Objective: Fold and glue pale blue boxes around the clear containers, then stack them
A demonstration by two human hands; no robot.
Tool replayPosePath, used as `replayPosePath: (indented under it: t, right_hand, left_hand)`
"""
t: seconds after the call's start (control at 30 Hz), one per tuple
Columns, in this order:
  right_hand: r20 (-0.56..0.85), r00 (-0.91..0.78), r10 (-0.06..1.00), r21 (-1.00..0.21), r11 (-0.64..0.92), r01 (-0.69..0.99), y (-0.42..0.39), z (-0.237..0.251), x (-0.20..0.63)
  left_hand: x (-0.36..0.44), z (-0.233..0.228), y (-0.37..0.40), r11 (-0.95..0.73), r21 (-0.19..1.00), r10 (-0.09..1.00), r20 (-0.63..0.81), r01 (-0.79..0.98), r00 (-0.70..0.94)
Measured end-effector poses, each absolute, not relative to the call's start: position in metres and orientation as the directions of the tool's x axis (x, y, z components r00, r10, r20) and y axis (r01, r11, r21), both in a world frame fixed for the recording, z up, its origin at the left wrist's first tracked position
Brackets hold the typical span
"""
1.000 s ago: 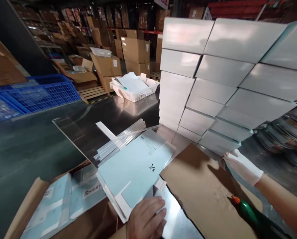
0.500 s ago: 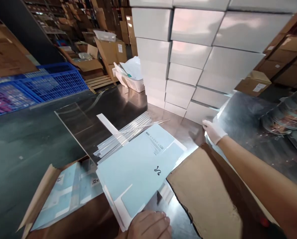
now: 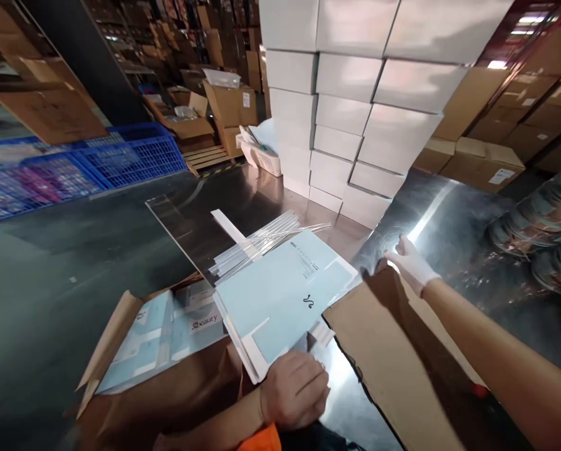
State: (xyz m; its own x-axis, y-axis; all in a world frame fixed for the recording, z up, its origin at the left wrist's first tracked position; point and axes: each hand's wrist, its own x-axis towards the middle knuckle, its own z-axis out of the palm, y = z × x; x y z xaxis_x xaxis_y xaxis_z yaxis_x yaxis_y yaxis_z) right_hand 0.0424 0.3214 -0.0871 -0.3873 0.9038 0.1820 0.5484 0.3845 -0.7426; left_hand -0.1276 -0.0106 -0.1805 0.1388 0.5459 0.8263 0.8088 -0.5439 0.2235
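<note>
Toward four o'clock, the person's right hand wears a thin, plain white glove that fits closely and ends at the wrist; whether it covers the fingertips is too blurred to tell. The right forearm above it is bare of any sleeve. At six o'clock, the left hand is ungloved, its forearm also uncovered. Just below, at the bottom edge, show a bright orange patch, apparently clothing, and dark fabric.

Warehouse: stacked brown cartons, blue crates, wooden pallet.
</note>
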Motion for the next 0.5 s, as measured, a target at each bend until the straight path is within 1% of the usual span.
replayPosePath:
  t: [0.07, 0.1, 0.2, 0.27, 0.3, 0.4, 0.43, 0.5]
  right_hand:
    - [0.120, -0.389, 0.913, -0.696, 0.356, 0.623, 0.280, -0.082, 0.082]
    - [0.126, -0.422, 0.898, -0.650, 0.396, 0.649, 0.259, -0.080, 0.103]
    - [0.269, -0.491, 0.828, -0.466, 0.559, 0.686, 0.196, -0.074, 0.168]
    - [0.345, -0.481, 0.806, -0.365, 0.588, 0.722, 0.158, -0.071, 0.208]
    - [0.378, -0.455, 0.806, -0.338, 0.578, 0.743, 0.141, -0.071, 0.226]
    - [0.453, -0.337, 0.826, -0.335, 0.508, 0.794, 0.093, -0.079, 0.275]
    - [0.469, -0.304, 0.829, -0.343, 0.488, 0.802, 0.078, -0.084, 0.289]
    - [0.491, -0.268, 0.829, -0.346, 0.468, 0.813, 0.052, -0.099, 0.314]
  left_hand:
    - [-0.126, -0.180, -0.009, -0.507, 0.247, 0.572, 0.813, 0.826, 0.108]
    - [-0.125, -0.180, -0.008, -0.499, 0.249, 0.570, 0.816, 0.830, 0.098]
    - [-0.125, -0.179, -0.005, -0.512, 0.228, 0.537, 0.838, 0.828, 0.101]
    - [-0.123, -0.175, -0.005, -0.512, 0.247, 0.552, 0.828, 0.822, 0.095]
    - [-0.122, -0.173, -0.006, -0.505, 0.285, 0.583, 0.809, 0.815, 0.078]
    - [-0.121, -0.158, -0.008, -0.472, 0.452, 0.708, 0.706, 0.757, 0.020]
    - [-0.123, -0.151, -0.007, -0.464, 0.485, 0.740, 0.673, 0.741, 0.023]
    - [-0.134, -0.132, 0.003, -0.416, 0.492, 0.795, 0.604, 0.765, 0.044]
